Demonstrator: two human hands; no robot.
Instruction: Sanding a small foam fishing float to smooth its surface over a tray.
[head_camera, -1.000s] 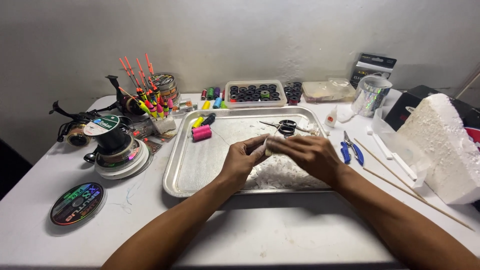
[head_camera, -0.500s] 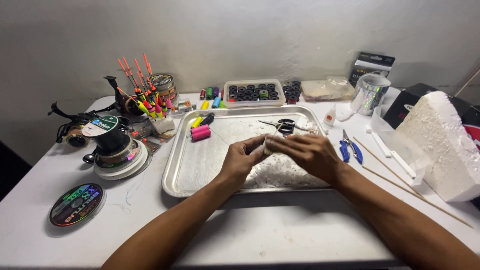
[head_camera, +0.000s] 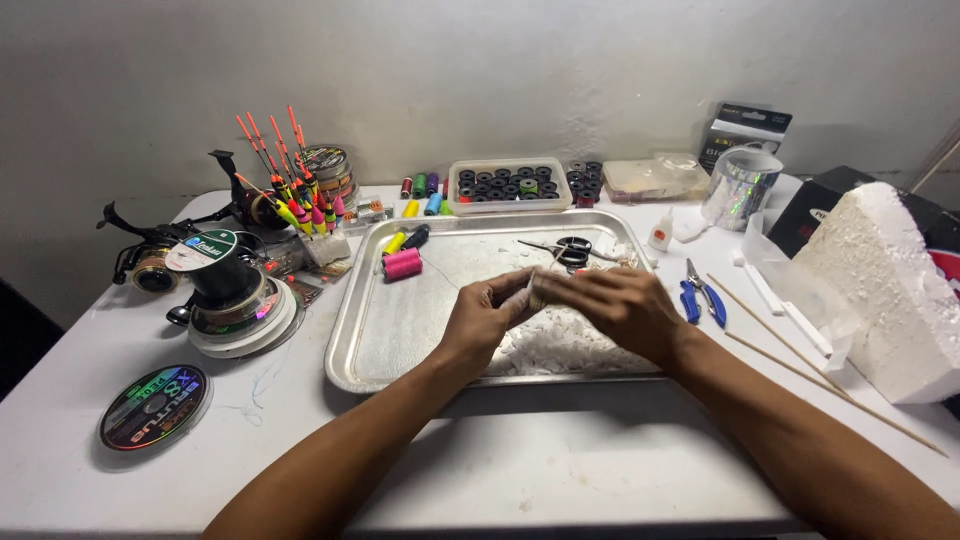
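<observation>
A small pale piece (head_camera: 537, 296), likely foam, is being pinched between both hands over the metal tray (head_camera: 372, 330), just above a heap of white shavings (head_camera: 560, 345). The left hand (head_camera: 487, 318) is closing its fingertips on the near end; the right hand (head_camera: 620, 308) is curling over the far end, and whether it is also gripping a tool is hidden. Judging from this, the shaping is going best while the piece is staying low over the tray, so crumbs are falling among the shavings rather than on the desk (head_camera: 560, 470). Light, short strokes are seeming wise, since foam crumbles easily. The scissors (head_camera: 570, 250) and pink thread spool (head_camera: 402, 264) are lying apart on the tray, and the big foam block (head_camera: 880, 290) is sitting well to the right.
</observation>
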